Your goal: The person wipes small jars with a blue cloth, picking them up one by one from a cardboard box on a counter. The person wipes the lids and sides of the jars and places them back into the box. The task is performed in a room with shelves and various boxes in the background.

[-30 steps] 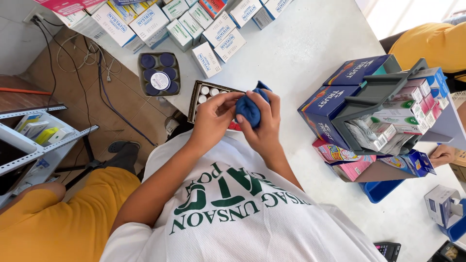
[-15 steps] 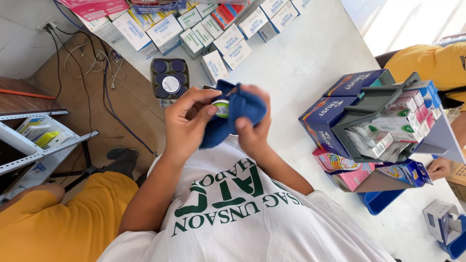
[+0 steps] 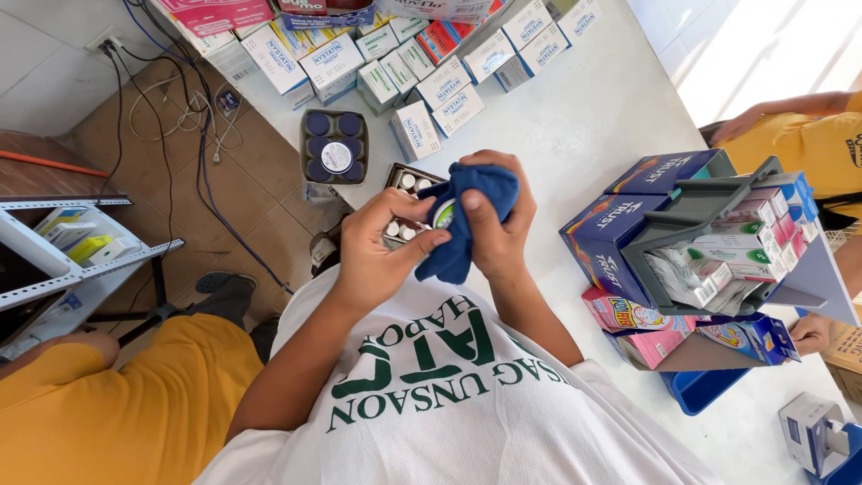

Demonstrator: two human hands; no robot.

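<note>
Fingers [image 3: 395, 235] of both hands clamp a small jar [image 3: 444, 214] inside a blue cloth [image 3: 467, 211]; slack grip risks dropping it onto the tray [image 3: 401, 180] at 10 o'clock.

Bright, even daylight fills the scene, strongest at about 2 o'clock, where a tiled patch of floor [image 3: 745, 49] is washed out to near white. The pale grey surface [image 3: 584, 117] reflects it softly, with no hard glare. Shadows are faint and short, the darkest lying under the metal shelf rack [image 3: 81, 260] at 9 o'clock. Focus is sharp in the middle. The wide lens bends straight edges toward the frame's borders, and the corners look stretched.
</note>
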